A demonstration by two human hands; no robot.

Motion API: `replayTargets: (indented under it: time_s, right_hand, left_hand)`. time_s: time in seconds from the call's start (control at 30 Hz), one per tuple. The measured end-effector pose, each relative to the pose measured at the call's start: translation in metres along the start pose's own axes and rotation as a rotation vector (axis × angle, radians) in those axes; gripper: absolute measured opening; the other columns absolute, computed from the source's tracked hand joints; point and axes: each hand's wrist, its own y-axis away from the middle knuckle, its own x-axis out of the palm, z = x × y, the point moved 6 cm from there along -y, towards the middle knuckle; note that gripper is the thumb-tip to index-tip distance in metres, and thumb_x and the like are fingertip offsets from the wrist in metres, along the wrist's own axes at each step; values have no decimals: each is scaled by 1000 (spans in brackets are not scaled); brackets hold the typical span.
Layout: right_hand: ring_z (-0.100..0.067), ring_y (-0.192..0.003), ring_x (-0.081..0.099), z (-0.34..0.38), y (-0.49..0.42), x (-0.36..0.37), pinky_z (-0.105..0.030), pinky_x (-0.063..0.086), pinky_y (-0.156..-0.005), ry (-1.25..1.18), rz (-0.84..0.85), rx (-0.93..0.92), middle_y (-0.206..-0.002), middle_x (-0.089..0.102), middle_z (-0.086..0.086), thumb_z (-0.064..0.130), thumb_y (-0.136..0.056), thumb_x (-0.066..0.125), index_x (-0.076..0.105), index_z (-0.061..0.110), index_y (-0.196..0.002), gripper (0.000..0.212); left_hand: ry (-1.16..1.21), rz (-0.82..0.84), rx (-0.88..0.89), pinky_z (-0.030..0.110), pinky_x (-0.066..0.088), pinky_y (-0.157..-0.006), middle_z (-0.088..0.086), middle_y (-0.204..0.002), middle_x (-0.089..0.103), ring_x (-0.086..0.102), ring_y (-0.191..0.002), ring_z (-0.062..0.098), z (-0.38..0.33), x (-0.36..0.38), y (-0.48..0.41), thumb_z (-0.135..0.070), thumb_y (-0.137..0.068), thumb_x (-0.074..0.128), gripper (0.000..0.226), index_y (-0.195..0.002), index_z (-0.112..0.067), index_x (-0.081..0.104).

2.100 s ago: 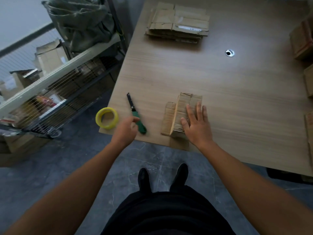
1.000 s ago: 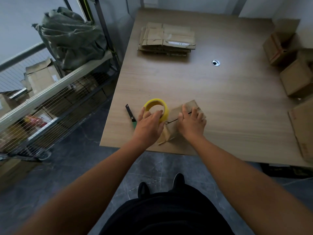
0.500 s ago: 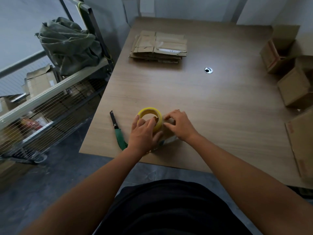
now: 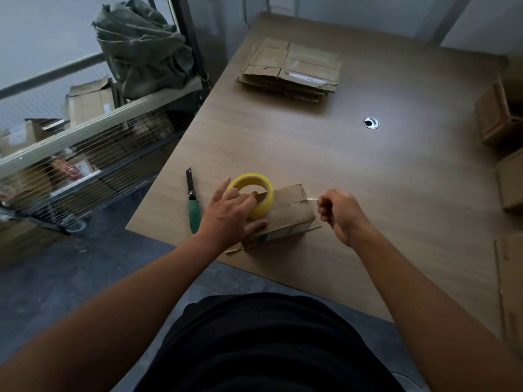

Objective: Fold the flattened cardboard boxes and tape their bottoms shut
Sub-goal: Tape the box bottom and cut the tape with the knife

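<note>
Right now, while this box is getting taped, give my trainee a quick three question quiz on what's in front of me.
1. True or false: the left hand holds the yellow tape roll on top of the cardboard box.
2. The right hand is: A) pinching the tape end pulled past the box; B) gripping scissors; C) lying open and flat.
3. Fill in: the green-handled knife lies on the table to the box's ____.
Key: 1 true; 2 A; 3 left.
</note>
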Motion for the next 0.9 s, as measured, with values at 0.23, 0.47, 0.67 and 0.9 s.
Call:
replayTargets:
  time_s: [0.23, 0.47, 0.67, 0.9]
  right_hand:
    - [-6, -47, 40, -33, -21, 4, -23, 35, -48, -1, 46, 138, -65, 47, 0, 13, -104, 54, 51, 12, -82, 22]
    - [-10, -51, 44, -39, -31, 12, -26, 33, -47, 72, 61, 135, -67, 50, 0, 23, -104, 56, 52, 17, -80, 25]
    - [-31, -114, 59, -28, -42, 5, -38, 46, -93, 700, 8, -61, -129, 60, -13, 51, -104, 45, 48, 9, -133, 52]
    - [-20, -154, 13, -13, -31, 63, -29, 6, -124, 1145, 387, -593, -164, 30, -2, 46, -107, 19, 33, 18, -158, 59]
  left_hand:
    - [-58, -54, 42, 53, 20, -123, 5, -122, 71, 63, -107, 29, -4, 4, 4, -64, -94, 54, 58, -113, -11, 70]
    - [-62, -92, 57, 53, 20, -123, 5, -122, 72, 63, -101, 29, -6, 3, 4, -60, -93, 59, 47, -97, -14, 67]
    - [-30, -56, 58, 50, 18, -125, 5, -125, 69, 61, -104, 28, -6, 1, 1, -59, -93, 61, 43, -96, -16, 65]
    - [-19, 77, 141, 46, 36, -117, 8, -117, 64, 61, -105, 28, -4, -2, -10, -53, -96, 59, 40, -107, -15, 62]
